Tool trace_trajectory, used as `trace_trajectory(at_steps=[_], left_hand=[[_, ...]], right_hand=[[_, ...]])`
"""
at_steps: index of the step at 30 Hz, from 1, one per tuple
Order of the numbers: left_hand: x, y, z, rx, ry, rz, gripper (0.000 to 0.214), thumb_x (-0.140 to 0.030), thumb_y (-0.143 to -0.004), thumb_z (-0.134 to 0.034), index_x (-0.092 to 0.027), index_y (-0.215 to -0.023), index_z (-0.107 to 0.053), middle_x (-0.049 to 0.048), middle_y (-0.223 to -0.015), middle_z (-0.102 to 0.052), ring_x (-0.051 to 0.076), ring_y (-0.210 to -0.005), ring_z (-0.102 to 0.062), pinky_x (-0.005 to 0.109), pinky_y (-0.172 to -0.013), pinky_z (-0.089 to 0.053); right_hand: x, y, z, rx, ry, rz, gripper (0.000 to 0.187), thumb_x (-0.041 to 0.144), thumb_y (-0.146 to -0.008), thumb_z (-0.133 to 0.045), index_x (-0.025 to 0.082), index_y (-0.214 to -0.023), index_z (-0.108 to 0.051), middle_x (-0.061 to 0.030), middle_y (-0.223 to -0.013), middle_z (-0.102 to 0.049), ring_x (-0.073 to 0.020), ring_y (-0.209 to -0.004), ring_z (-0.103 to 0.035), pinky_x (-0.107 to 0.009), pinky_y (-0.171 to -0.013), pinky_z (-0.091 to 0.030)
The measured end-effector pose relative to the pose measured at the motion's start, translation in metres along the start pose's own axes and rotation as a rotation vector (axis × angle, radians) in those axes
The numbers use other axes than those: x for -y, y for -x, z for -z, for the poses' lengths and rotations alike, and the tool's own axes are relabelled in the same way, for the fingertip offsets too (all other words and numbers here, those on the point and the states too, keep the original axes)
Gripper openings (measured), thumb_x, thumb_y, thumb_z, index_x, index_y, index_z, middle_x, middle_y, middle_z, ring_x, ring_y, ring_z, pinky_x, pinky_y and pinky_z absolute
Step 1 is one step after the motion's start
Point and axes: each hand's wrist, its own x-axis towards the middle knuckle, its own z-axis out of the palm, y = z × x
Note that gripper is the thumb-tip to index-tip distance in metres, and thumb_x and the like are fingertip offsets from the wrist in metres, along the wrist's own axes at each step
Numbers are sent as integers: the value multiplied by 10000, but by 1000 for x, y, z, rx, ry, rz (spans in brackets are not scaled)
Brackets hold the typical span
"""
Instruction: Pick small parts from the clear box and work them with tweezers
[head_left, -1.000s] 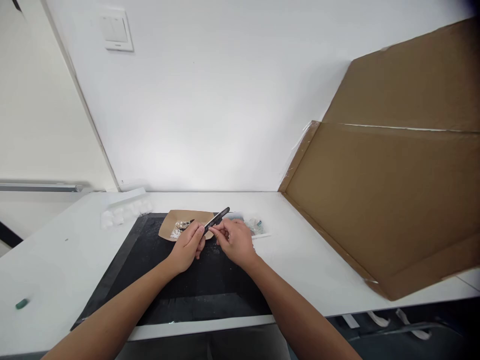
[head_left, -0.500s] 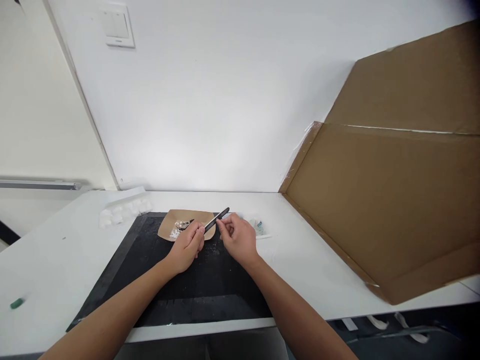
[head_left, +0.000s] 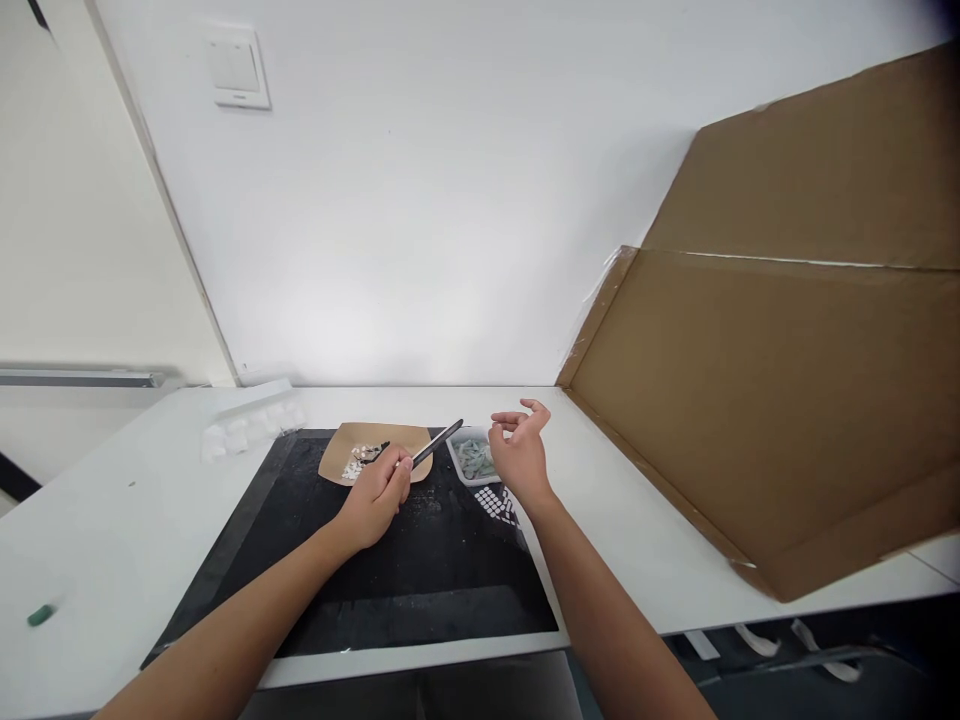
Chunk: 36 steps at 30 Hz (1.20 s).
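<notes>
My left hand [head_left: 377, 497] is closed around a slim black bar [head_left: 439, 441] with a pale strip along it, its free end pointing up and right. Its exact kind is unclear. Behind that hand lies a brown paper tray [head_left: 411, 438] with small white pieces and dark bits in it. My right hand [head_left: 523, 458] is raised with its fingers apart, and I see nothing in them. Partly hidden behind it stands a white tub [head_left: 455, 463] of pale greenish pieces. Rows of small white pieces [head_left: 495, 504] lie just below the tub.
A black mat [head_left: 420, 560] covers part of the white table [head_left: 90, 540]. Clear plastic packaging [head_left: 251, 425] lies at the back left, a small green piece [head_left: 40, 615] at the far left. Brown cardboard [head_left: 765, 420] stands on the right, against the wall.
My right hand has left the black bar and moved right, its fingers spreading. The white tub and the rows of white pieces now show. My left hand keeps its hold.
</notes>
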Motion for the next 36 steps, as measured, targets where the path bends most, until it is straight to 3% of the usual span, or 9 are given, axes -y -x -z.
trace_trajectory(at_steps=[3, 6, 9, 13, 16, 20, 27, 33, 36], left_hand=[[-1, 0, 0, 4, -5, -3, 360, -494, -1075, -389, -233, -837, -458, -60, -593, -490, 137, -524, -451, 275, -559, -391], [-2, 0, 0, 2, -10, -7, 353, -491, -1073, -397, -234, -840, -460, -60, -596, -495, 142, -534, -460, 278, -567, -392], [-3, 0, 0, -8, -16, -7, 355, -492, -1074, -391, -232, -844, -468, -59, -596, -500, 143, -527, -469, 283, -570, -393], [-4, 0, 0, -15, 3, 1, 371, -506, -1074, -381, -232, -841, -471, -59, -594, -494, 140, -508, -455, 277, -550, -390], [-2, 0, -1, -15, 37, 12, 364, -514, -1067, -394, -231, -854, -476, -62, -591, -488, 135, -497, -442, 263, -526, -389], [1, -1, -2, -24, 87, 28, 368, -519, -1063, -395, -225, -860, -480, -65, -588, -494, 120, -470, -431, 248, -504, -395], [2, -3, -2, -35, 167, 46, 374, -530, -1057, -404, -219, -860, -473, -85, -555, -462, 98, -431, -408, 221, -474, -392], [2, -3, -4, -26, 218, 67, 380, -551, -1049, -411, -226, -856, -450, -102, -532, -418, 94, -411, -378, 217, -453, -391], [1, -3, -5, -25, 232, 77, 389, -568, -1041, -420, -228, -855, -453, -103, -534, -412, 96, -410, -375, 221, -447, -403]], right_hand=[[0, 2, -1, 59, -25, 22, 590, 312, -885, -568, 225, -1376, -253, -105, -1118, -689, -267, -1005, -682, -379, -701, -566], [4, 8, -5, 96, -36, 97, 642, 398, -917, -609, 230, -1412, -237, -128, -1197, -666, -274, -1094, -666, -460, -874, -573], [7, 14, -8, 114, -26, 190, 759, 470, -903, -674, 226, -1454, -212, -180, -1354, -583, -302, -1270, -592, -540, -1057, -488], [9, 19, -12, 102, 17, 249, 889, 533, -877, -720, 206, -1503, -180, -225, -1486, -463, -329, -1412, -474, -564, -1154, -405], [11, 25, -18, 80, 65, 278, 942, 581, -854, -732, 196, -1520, -186, -228, -1524, -398, -345, -1455, -409, -570, -1180, -378], [16, 36, -25, 142, 115, 309, 989, 619, -827, -746, 184, -1534, -208, -221, -1555, -322, -359, -1493, -328, -574, -1219, -332], [16, 39, -25, 186, 167, 326, 1148, 665, -742, -804, 178, -1564, -166, -223, -1586, -293, -394, -1526, -252, -609, -1231, -293], [13, 34, -26, 71, 184, 316, 1110, 685, -754, -785, 171, -1550, -205, -241, -1539, -351, -423, -1489, -311, -644, -1191, -321], [12, 34, -26, 58, 186, 330, 1115, 681, -755, -786, 170, -1551, -196, -243, -1550, -338, -421, -1512, -271, -644, -1202, -305]])
